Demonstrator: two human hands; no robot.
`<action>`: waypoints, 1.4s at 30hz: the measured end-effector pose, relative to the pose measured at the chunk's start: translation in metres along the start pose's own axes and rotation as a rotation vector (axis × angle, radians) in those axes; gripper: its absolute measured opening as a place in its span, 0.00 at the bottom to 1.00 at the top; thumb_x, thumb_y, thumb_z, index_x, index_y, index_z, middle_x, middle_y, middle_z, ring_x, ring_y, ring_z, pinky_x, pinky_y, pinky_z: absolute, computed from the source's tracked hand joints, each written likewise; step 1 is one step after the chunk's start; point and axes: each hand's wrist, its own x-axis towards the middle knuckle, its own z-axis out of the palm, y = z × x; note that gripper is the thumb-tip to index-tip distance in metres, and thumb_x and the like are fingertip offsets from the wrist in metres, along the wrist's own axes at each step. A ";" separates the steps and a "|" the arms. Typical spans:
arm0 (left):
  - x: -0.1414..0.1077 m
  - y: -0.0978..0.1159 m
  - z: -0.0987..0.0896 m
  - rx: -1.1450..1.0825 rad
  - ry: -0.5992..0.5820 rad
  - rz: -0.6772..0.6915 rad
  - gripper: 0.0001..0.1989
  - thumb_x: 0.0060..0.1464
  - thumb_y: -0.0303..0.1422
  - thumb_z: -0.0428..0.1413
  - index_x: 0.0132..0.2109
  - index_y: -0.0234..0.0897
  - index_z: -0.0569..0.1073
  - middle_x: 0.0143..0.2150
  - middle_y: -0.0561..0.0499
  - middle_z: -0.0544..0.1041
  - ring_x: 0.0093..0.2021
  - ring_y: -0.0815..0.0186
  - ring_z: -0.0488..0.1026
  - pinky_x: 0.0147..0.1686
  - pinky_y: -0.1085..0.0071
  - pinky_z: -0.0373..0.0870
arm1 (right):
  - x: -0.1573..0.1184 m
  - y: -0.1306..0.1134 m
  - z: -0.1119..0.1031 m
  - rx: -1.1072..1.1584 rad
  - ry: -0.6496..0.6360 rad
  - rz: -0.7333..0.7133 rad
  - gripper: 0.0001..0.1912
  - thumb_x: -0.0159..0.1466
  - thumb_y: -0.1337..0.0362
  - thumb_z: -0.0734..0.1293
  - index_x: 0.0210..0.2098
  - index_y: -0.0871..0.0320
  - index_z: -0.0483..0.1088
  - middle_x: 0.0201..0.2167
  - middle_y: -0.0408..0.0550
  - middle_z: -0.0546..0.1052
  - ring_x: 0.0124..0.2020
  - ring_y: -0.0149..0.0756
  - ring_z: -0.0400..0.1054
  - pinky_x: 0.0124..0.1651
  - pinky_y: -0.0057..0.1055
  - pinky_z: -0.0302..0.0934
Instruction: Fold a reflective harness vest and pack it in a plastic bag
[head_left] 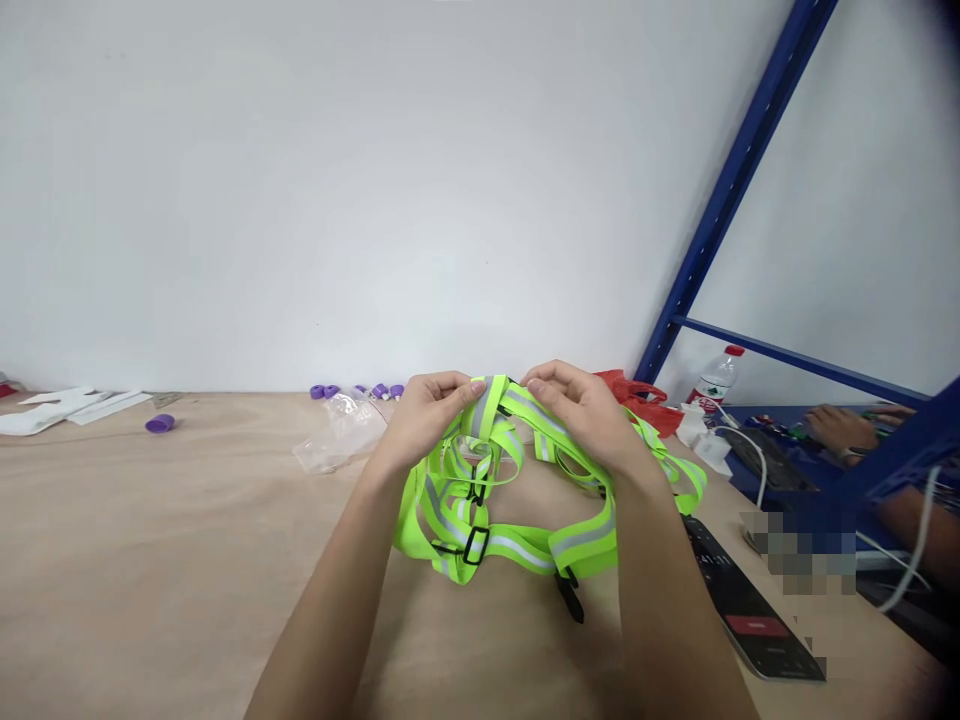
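Observation:
A tangle of neon-green straps with grey reflective stripes and black buckles hangs between my hands, low over the wooden table. My left hand pinches a folded part of the strap at the top left, thumb on top. Just to the right, my right hand has its thumb and fingers closed on the strap's upper edge. A black buckle shows at the lower front, and a black clip dangles at the bottom right. My right forearm hides part of the straps.
Clear plastic bag and small purple rings lie behind on the table. A purple cap and white sheets are left. Right: red bag, phone, blue frame, bottle, another person's hand.

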 end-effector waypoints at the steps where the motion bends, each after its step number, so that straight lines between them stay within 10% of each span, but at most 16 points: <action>1: -0.001 0.001 0.002 -0.020 -0.009 0.000 0.20 0.52 0.49 0.63 0.31 0.33 0.77 0.26 0.53 0.71 0.29 0.69 0.64 0.30 0.73 0.60 | -0.001 -0.001 0.003 -0.038 -0.006 -0.030 0.19 0.63 0.48 0.69 0.42 0.57 0.71 0.36 0.47 0.76 0.38 0.38 0.70 0.40 0.32 0.64; 7: -0.004 0.005 0.006 -0.027 -0.062 0.008 0.19 0.54 0.47 0.61 0.31 0.34 0.76 0.26 0.54 0.70 0.28 0.70 0.64 0.29 0.74 0.59 | -0.001 -0.003 0.013 -0.224 -0.048 -0.189 0.28 0.60 0.57 0.74 0.58 0.50 0.68 0.57 0.47 0.72 0.58 0.44 0.65 0.60 0.39 0.58; 15: -0.005 0.005 0.007 0.149 -0.137 0.000 0.11 0.53 0.37 0.61 0.42 0.36 0.76 0.42 0.49 0.78 0.40 0.63 0.74 0.42 0.68 0.69 | 0.001 -0.001 0.017 -0.225 0.199 -0.257 0.04 0.63 0.63 0.70 0.34 0.56 0.72 0.32 0.43 0.76 0.35 0.36 0.70 0.41 0.31 0.62; 30: 0.000 -0.010 -0.004 0.616 -0.059 -0.084 0.15 0.53 0.31 0.55 0.47 0.39 0.77 0.46 0.49 0.81 0.44 0.57 0.77 0.44 0.65 0.71 | 0.002 0.005 0.019 -0.060 0.401 -0.236 0.09 0.62 0.58 0.71 0.35 0.55 0.68 0.21 0.39 0.73 0.21 0.36 0.71 0.27 0.31 0.63; 42: -0.004 0.001 -0.024 0.336 -0.405 -0.033 0.14 0.60 0.38 0.54 0.45 0.40 0.81 0.43 0.49 0.82 0.44 0.59 0.77 0.46 0.66 0.71 | 0.002 0.003 0.012 0.067 0.500 -0.261 0.12 0.60 0.57 0.73 0.33 0.55 0.68 0.21 0.38 0.71 0.18 0.34 0.68 0.19 0.28 0.59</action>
